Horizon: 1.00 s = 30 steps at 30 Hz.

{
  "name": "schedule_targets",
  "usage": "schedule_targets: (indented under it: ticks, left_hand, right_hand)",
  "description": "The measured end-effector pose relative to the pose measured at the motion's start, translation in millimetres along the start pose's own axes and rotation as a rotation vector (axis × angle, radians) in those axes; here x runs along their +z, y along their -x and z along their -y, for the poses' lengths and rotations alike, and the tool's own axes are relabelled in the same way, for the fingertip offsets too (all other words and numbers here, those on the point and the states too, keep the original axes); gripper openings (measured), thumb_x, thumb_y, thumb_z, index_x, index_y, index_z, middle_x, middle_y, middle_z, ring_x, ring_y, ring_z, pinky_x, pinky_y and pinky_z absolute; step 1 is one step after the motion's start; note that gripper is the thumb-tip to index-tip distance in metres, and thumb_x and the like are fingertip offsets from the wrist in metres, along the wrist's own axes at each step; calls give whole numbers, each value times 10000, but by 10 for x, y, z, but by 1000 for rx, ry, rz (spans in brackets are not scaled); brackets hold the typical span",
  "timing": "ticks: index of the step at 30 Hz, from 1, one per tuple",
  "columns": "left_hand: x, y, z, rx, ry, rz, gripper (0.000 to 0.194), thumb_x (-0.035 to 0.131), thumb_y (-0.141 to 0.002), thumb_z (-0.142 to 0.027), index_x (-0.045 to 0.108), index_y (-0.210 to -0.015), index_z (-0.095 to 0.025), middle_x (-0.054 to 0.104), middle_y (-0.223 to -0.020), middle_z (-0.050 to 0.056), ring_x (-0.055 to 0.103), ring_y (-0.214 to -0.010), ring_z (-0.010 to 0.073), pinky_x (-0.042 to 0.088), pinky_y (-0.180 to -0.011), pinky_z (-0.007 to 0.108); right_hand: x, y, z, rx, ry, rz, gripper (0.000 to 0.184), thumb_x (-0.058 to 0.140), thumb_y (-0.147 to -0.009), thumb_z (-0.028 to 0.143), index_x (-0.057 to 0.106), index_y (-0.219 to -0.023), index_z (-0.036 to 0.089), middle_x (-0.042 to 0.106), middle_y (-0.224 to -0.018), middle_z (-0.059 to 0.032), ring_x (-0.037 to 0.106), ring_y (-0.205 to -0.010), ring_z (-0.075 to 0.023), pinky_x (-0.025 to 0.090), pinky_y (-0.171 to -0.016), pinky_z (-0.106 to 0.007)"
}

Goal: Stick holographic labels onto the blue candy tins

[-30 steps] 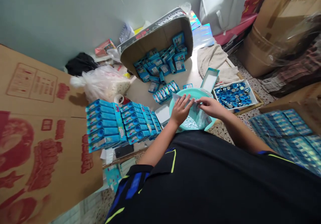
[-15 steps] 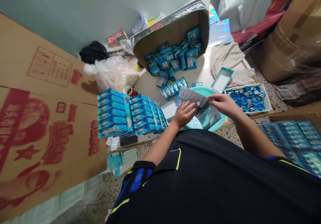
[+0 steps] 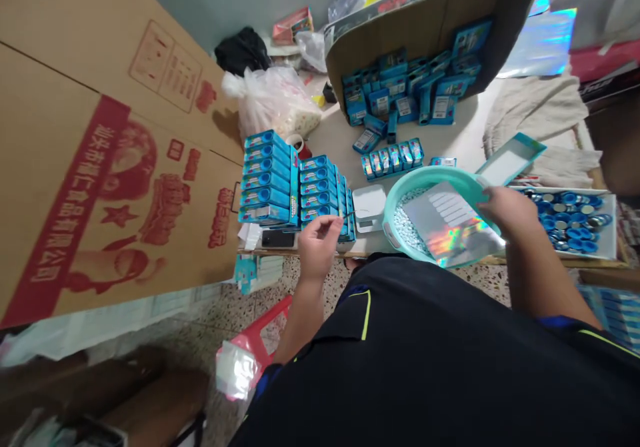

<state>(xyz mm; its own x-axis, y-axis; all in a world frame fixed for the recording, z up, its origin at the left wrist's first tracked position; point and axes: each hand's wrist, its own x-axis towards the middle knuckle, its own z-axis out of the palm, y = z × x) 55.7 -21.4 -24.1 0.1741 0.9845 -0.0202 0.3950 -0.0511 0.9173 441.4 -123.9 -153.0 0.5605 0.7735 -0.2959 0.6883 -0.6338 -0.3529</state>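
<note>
My left hand (image 3: 320,239) is raised at the table's front edge, thumb and fingertips pinched together. A thin dark line shows at the fingertips; I cannot make out what it is. Beside that hand stand stacked blue boxes (image 3: 267,179) and a small white scale-like device (image 3: 369,203). My right hand (image 3: 513,212), smeared by motion, is over the right rim of a mint-green basin (image 3: 391,217). A shiny silver sheet with white strips (image 3: 450,227) lies tilted in the basin, on small white pellets (image 3: 407,225). Whether the right fingers touch the sheet is unclear.
A carton lying on its side (image 3: 390,30) holds many small blue boxes. A white tray of blue-and-silver caps (image 3: 570,223) stands at the right, near an open blue box (image 3: 515,157). A big cardboard box (image 3: 165,193) borders the left; a red stool (image 3: 260,330) is below.
My view has shifted left. My hands have moved apart, the left drawing away from the silver sheet toward the stacked boxes. The sheet now lies in the basin.
</note>
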Motion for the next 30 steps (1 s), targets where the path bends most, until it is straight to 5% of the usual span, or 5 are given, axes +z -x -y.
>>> schedule_targets:
  ticks: [5, 8, 12, 18, 30]
  left_hand:
    - [-289, -7, -89, -137, -35, 38, 330, 713, -830, -481, 725, -811, -152, 716, -759, 36, 671, -736, 167, 533, -728, 268]
    - [-363, -14, -46, -170, -51, 98, 316, 708, -827, -465, 719, -798, -151, 713, -742, 39, 664, -710, 167, 526, -711, 271]
    - [-397, -43, 41, -204, -30, 127, 320, 707, -814, -464, 706, -806, -144, 711, -749, 46, 658, -692, 164, 518, -698, 272]
    - [-447, -126, 146, -213, -96, 109, 315, 684, -835, -454, 717, -829, -141, 720, -779, 54, 646, -694, 163, 501, -683, 269]
    - [-589, -230, 245, -211, -372, 74, 248, 679, -855, -411, 742, -812, -175, 734, -782, 46, 649, -717, 180, 451, -678, 270]
  right_hand:
    - [-272, 191, 965, -396, -396, 152, 380, 680, -973, 332, 661, -1320, 179, 694, -1151, -146, 675, -932, -265, 539, -816, -384]
    - [-162, 463, 1649, -664, -717, 456, 584, 720, -939, 412, 535, -1468, 244, 649, -1256, -105, 654, -1022, -258, 559, -852, -369]
    - [117, 725, 2240, -739, -934, 653, 590, 701, -933, 473, 527, -1445, 235, 664, -1100, -76, 641, -811, -207, 539, -690, -327]
    - [496, 827, 2526, -696, -1156, 493, 353, 603, -941, 492, 595, -1145, 205, 539, -701, 20, 510, -586, -154, 427, -565, -300]
    - [856, 818, 2599, -583, -1282, 474, 532, 737, -785, 671, 506, -963, 226, 557, -747, 11, 555, -653, -171, 427, -588, -295]
